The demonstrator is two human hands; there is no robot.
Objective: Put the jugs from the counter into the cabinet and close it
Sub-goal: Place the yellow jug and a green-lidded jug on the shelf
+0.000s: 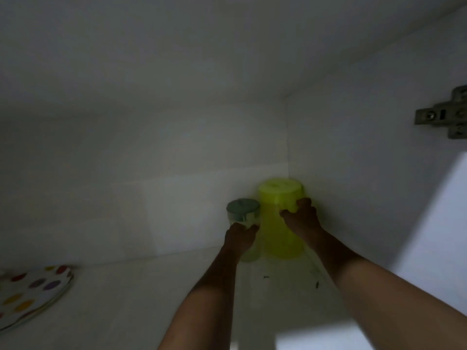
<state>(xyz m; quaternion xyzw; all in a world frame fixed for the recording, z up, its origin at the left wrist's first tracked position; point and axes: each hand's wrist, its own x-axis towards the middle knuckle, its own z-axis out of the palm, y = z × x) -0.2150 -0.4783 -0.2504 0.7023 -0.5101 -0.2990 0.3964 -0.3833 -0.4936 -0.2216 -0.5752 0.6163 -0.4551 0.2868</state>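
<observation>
I look into a dim white cabinet point(177, 173). A tall yellow-green jug point(276, 218) stands upright in the back right corner of the shelf. My right hand point(302, 218) is wrapped around its upper part. Just left of it stands a smaller clear jug with a grey-green lid point(243, 210), touching or nearly touching the yellow one. My left hand point(240, 236) grips this smaller jug at its middle and hides its lower body. Both forearms reach in from the bottom of the view.
A stack of white plates with coloured dots point(32, 294) lies on the shelf at the far left. A metal door hinge point(444, 114) sits on the right side wall. The shelf floor point(141, 299) between the plates and the jugs is bare.
</observation>
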